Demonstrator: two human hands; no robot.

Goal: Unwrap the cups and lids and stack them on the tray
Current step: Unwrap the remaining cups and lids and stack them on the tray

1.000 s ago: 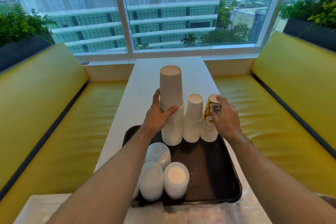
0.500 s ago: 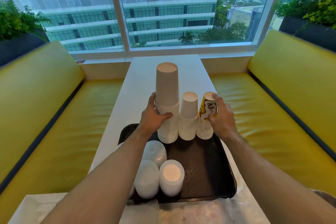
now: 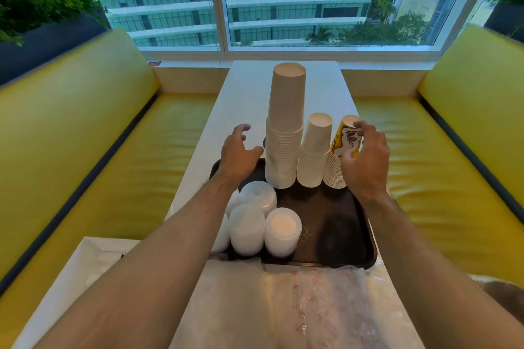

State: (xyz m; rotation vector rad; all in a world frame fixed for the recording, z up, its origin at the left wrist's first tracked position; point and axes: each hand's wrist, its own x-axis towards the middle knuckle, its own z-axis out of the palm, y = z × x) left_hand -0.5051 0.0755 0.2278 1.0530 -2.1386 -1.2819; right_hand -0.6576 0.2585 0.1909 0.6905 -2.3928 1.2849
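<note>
A dark brown tray [image 3: 340,235] lies on the white table [image 3: 243,93]. At its far edge stand three upside-down cup stacks: a tall white stack [image 3: 285,127], a shorter white stack [image 3: 314,153] and a stack topped by a yellow printed cup [image 3: 344,140]. Stacks of white lids [image 3: 262,224] fill the tray's near left corner. My left hand [image 3: 238,154] hovers open just left of the tall stack, apart from it. My right hand [image 3: 365,160] curls loosely beside the yellow cup, fingers apart, fingertips at most brushing it.
Crumpled clear plastic wrap [image 3: 320,309] lies on the table just in front of the tray. Yellow padded benches [image 3: 93,156] run along both sides of the narrow table. A window [image 3: 297,0] closes the far end, with dark planters behind the bench backs.
My left hand has let go of the tall white stack and drawn back to the left. My right hand has loosened its hold on the yellow cup stack.
</note>
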